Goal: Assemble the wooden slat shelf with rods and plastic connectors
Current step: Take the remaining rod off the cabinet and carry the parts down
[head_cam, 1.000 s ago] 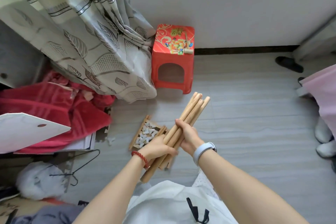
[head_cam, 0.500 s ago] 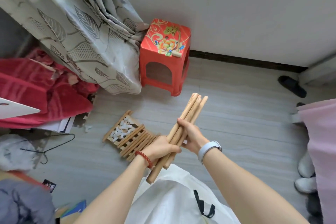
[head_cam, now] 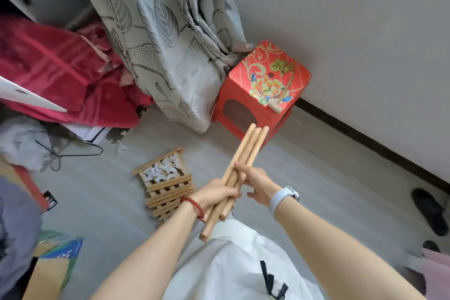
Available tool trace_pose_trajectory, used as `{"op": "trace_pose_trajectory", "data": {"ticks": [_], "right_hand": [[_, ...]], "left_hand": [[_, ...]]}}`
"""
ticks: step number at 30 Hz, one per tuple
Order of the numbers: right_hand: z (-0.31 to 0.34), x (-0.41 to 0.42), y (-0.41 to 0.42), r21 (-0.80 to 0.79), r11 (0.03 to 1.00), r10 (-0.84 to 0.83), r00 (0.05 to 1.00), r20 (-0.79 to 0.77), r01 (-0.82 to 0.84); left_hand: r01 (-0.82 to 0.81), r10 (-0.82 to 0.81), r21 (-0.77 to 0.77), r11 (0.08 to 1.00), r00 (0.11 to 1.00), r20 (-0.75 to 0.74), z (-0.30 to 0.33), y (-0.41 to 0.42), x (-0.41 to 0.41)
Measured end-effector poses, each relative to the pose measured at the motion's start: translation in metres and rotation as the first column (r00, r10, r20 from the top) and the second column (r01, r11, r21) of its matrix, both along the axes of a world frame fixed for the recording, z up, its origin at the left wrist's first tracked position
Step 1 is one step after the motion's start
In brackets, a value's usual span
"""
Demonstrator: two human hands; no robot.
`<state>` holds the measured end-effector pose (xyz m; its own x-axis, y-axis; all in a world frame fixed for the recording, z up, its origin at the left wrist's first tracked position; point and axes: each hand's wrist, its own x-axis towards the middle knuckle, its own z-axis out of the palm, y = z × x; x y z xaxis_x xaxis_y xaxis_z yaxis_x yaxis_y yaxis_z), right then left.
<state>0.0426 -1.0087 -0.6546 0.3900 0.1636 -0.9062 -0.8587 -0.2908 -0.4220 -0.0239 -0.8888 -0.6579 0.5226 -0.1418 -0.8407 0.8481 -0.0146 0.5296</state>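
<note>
Wooden rods (head_cam: 246, 153) within both hands' fingers (head_cam: 229, 193)

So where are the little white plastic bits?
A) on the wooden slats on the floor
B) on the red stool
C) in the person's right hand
A: the white plastic bits lie heaped on the wooden slats on the floor, while the red stool carries only a small wooden mallet.
</note>
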Motion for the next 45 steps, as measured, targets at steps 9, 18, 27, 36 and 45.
{"op": "trace_pose_trajectory", "data": {"ticks": [9, 18, 27, 36, 45], "right_hand": [[-0.047, 0.051, 0.020, -0.047, 0.974, 0.222, 0.975, 0.010, -0.221], [-0.216, 0.051, 0.031, -0.137, 0.958, 0.273, 0.949, 0.155, -0.253], [-0.461, 0.050, 0.077, -0.279, 0.805, 0.592, 0.728, 0.345, -0.523], [-0.650, 0.075, 0.090, -0.825, 0.298, 0.953, 0.104, 0.283, -0.480], [-0.684, 0.075, 0.056, -0.840, 0.102, 0.973, -0.122, 0.195, -0.533]], "left_hand": [[-0.173, 0.171, 0.047, 0.984, 0.984, 0.047, -0.044, -0.020, 0.012], [-0.282, 0.272, 0.174, 0.943, 0.959, 0.080, -0.211, -0.047, 0.009], [-0.219, 0.188, 0.237, 0.947, 0.971, 0.145, -0.447, -0.007, -0.021], [-0.238, -0.133, 0.936, 0.258, 0.951, 0.278, -0.622, 0.083, -0.077], [-0.059, -0.192, 0.942, 0.330, 0.973, 0.128, -0.660, 0.088, -0.098]]}}
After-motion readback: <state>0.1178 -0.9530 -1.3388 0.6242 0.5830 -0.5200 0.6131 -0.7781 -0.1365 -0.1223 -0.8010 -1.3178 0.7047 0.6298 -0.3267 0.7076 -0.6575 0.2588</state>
